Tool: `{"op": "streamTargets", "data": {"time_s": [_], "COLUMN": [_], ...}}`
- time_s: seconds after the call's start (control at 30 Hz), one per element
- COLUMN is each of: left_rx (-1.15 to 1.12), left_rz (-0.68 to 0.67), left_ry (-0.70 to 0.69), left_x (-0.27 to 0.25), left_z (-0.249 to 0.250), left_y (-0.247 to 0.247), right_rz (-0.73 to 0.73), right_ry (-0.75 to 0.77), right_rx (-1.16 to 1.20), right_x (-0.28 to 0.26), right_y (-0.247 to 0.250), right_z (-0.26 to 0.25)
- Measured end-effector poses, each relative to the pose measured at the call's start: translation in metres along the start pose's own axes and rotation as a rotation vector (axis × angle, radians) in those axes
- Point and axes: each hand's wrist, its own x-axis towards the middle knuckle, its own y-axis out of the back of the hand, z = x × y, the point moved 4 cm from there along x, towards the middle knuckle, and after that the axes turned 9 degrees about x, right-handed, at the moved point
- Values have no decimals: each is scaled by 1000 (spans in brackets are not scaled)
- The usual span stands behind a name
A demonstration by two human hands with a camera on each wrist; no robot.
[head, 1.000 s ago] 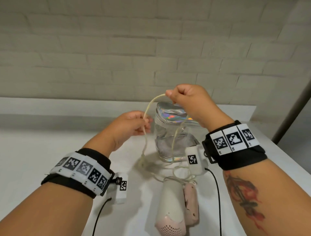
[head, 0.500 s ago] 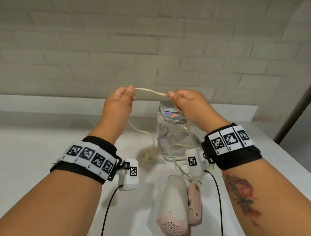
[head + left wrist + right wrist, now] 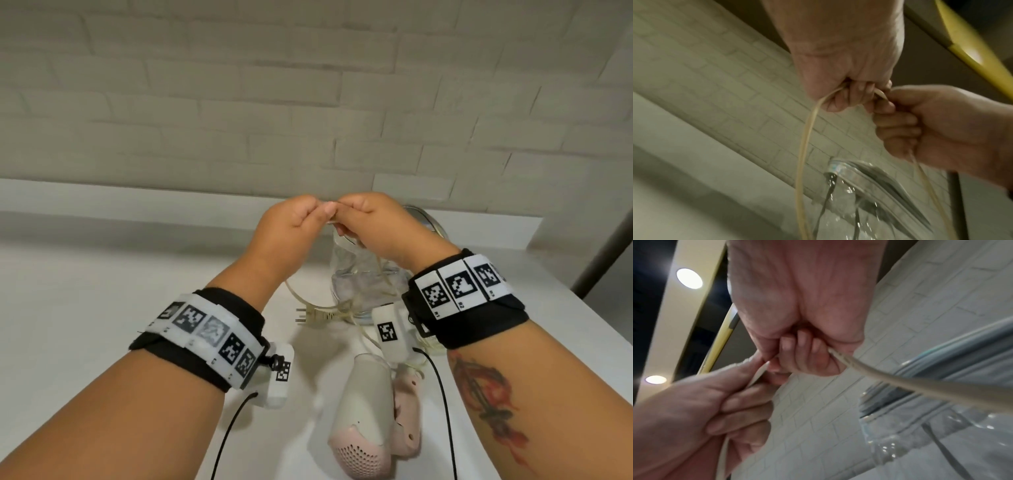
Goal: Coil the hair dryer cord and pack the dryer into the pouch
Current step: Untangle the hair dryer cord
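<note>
The white desk [image 3: 85, 308] filled the lower half of the head view, under a pale brick wall [image 3: 239, 102]. There was one desk, one pouch, one dryer, one cord, one plug and two hands.

The clear pouch [image 3: 346, 274] stood upright in the middle of the frame, partly hidden behind the hands. Only the wrist views showed its shiny rim from below [image 3: 869, 172].

The hair dryer [image 3: 363, 418] lay on the desk at the bottom middle of the frame, with its pink grille end nearest the bottom edge. It was outside the pouch and showed only in the head view.

The left hand [image 3: 291, 222] and the right hand [image 3: 370, 219] met in the middle of the frame, touching, above the pouch. Each grip was curled tight and pinched the cord [image 3: 805, 138]. The left wrist view showed the cord leaving both fists and hanging down in two strands. The right wrist view showed one thick strand [image 3: 890, 382] running to the right.

The plug [image 3: 311, 317] lay on the desk just left of the pouch, with two prongs pointing left. Only the head view showed it.
</note>
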Motion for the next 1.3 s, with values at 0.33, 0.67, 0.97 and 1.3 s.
{"op": "streamTargets", "data": {"time_s": [0.33, 0.67, 0.97, 1.3], "left_rx": [59, 127, -223, -54], "left_rz": [165, -175, 176, -199], "left_ry": [206, -110, 117, 273], "left_x": [-1, -12, 4, -16], "left_z": [-59, -18, -28, -36], "left_y": [45, -10, 21, 10], "right_rz": [68, -61, 10, 18], "right_ry": [-66, 32, -32, -57], "right_rx": [-19, -238, 315, -187], "right_x": [-20, -5, -13, -20], "right_y": [26, 15, 30, 41], "right_z": [25, -2, 30, 52]}}
